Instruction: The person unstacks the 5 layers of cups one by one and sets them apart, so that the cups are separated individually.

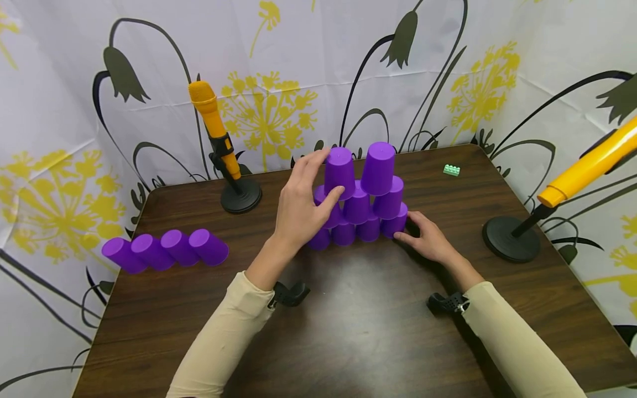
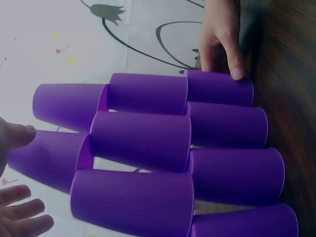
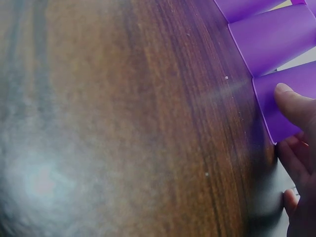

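Left fingers [image 1: 325,166] curl round top cup [image 1: 340,170]; right fingers [image 1: 404,236] touch base cup [image 1: 395,224].

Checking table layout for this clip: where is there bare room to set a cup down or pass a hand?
Bare tabletop lies in front, between the sleeves, and back right around the green brick. The middle is crowded: cup pyramid, left hand on its top-left cup, right hand at its right base. Four nested cups fill the left edge.

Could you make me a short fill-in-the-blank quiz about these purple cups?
1. The bottom row of the cup pyramid holds ___ cups.
2. The nested cups lying on the table are on the person's ___ side.
3. The right hand touches the pyramid's ___ row.

Missing words: four; left; bottom
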Action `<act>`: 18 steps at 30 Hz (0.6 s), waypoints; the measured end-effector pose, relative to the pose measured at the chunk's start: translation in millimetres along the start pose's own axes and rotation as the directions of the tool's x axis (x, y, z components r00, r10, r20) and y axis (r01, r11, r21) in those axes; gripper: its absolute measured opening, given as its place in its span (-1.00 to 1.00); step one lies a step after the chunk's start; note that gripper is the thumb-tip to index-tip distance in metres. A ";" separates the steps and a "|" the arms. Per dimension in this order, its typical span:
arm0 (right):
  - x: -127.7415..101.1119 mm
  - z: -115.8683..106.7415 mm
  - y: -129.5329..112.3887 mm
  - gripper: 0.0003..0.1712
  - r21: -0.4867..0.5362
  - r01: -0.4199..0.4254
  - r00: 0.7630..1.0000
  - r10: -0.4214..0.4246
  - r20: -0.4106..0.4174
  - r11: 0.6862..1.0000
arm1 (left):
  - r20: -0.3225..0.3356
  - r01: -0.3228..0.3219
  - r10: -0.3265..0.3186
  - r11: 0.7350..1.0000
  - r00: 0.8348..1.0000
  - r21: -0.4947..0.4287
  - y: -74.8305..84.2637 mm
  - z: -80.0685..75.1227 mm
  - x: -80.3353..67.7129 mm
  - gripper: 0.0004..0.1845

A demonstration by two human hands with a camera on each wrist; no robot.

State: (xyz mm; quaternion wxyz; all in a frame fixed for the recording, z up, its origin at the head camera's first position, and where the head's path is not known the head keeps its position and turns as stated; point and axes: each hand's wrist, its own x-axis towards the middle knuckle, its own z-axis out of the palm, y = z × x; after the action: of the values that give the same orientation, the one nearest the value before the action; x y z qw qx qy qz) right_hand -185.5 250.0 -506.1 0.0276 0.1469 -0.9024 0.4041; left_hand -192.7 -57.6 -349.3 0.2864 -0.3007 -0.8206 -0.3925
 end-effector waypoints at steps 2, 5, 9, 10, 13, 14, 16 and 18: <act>0.0 0.3 0.8 -0.31 0.001 -0.003 1.000 0.003 0.001 1.000 | 0.001 0.014 -0.014 1.000 1.000 -0.012 -0.1 4.4 1.6 -0.35; 0.2 0.3 1.4 -0.31 0.001 -0.005 1.000 0.005 0.002 1.000 | -0.016 0.024 -0.024 0.999 1.000 -0.028 -0.3 9.3 3.2 -0.41; 0.6 0.1 1.2 -0.32 0.001 -0.003 1.000 0.003 -0.002 1.000 | -0.041 0.023 -0.025 0.999 0.999 -0.039 -1.2 13.2 5.4 -0.44; 0.7 0.1 1.3 -0.32 0.000 -0.002 1.000 0.002 -0.003 1.000 | -0.043 0.024 -0.026 0.999 0.999 -0.041 -1.4 13.8 5.8 -0.44; 0.9 0.3 1.3 -0.32 0.003 0.002 1.000 -0.002 -0.004 1.000 | -0.050 0.027 -0.029 0.998 0.998 -0.050 -1.6 15.1 6.5 -0.46; 0.9 0.5 1.3 -0.32 0.003 0.002 1.000 -0.002 -0.004 1.000 | -0.053 0.027 -0.030 0.998 0.998 -0.052 -1.4 15.0 6.3 -0.46; 0.7 0.6 1.3 -0.32 0.004 0.004 1.000 -0.004 -0.003 1.000 | -0.064 0.023 -0.026 0.998 0.998 -0.052 0.4 13.6 5.7 -0.47; 0.5 0.5 1.3 -0.32 0.006 0.006 1.000 -0.006 -0.004 1.000 | -0.082 0.009 -0.013 0.999 0.997 -0.053 3.4 9.7 5.0 -0.48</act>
State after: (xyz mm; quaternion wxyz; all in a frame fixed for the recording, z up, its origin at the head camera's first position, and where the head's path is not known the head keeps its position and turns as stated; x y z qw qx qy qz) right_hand -186.3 250.3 -507.3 0.0304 0.1490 -0.9007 0.4070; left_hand -195.8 -46.6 -349.3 0.3100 -0.2870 -0.7992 -0.4277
